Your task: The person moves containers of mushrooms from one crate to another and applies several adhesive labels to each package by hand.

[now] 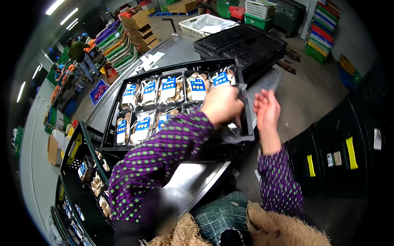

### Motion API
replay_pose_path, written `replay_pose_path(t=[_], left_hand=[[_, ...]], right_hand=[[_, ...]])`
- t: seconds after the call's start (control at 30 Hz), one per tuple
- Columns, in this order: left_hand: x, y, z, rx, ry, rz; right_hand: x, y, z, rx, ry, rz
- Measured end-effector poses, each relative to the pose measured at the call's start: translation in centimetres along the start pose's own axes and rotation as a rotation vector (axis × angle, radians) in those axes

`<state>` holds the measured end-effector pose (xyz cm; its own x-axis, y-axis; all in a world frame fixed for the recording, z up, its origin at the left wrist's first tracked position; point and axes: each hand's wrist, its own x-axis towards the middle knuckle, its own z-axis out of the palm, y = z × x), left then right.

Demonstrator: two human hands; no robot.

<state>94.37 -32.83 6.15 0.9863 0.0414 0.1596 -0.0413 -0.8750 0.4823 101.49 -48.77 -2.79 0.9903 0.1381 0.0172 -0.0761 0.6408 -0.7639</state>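
Observation:
A black crate (107, 123) lies tilted on the metal table, with film-wrapped mushroom packs (168, 89) in two rows, each bearing a blue-and-white label. My left hand (223, 105) reaches across to the crate's right end, its fingers curled downward. Just below those fingers shows the shiny film of another pack (233, 133); whether they grip it is hidden. My left sleeve covers part of the near row. Outside the crate's right wall, my right hand (267, 110) is raised with loosely bent fingers apart, holding nothing.
Black folded crates (240, 43) are stacked at the table's far end, beside a white basket (193, 29). At my left stand dark crates with more mushroom packs (97, 184). Large dark bins with yellow handles (351, 153) stand to the right. People (80, 53) work far left.

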Motion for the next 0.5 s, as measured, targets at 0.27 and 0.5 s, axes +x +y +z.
replay_pose_path(t=[0.27,0.5], left_hand=[[0.7,-4.2,-1.0,-0.38,0.234,-0.027],[-4.4,-14.5,-1.5,0.381,0.006,0.152]], right_hand=[[-1.4,-6.6,2.3,-1.189,-0.812,-0.853],[-1.3,-5.2,4.5,-1.316,-1.2,-1.034]])
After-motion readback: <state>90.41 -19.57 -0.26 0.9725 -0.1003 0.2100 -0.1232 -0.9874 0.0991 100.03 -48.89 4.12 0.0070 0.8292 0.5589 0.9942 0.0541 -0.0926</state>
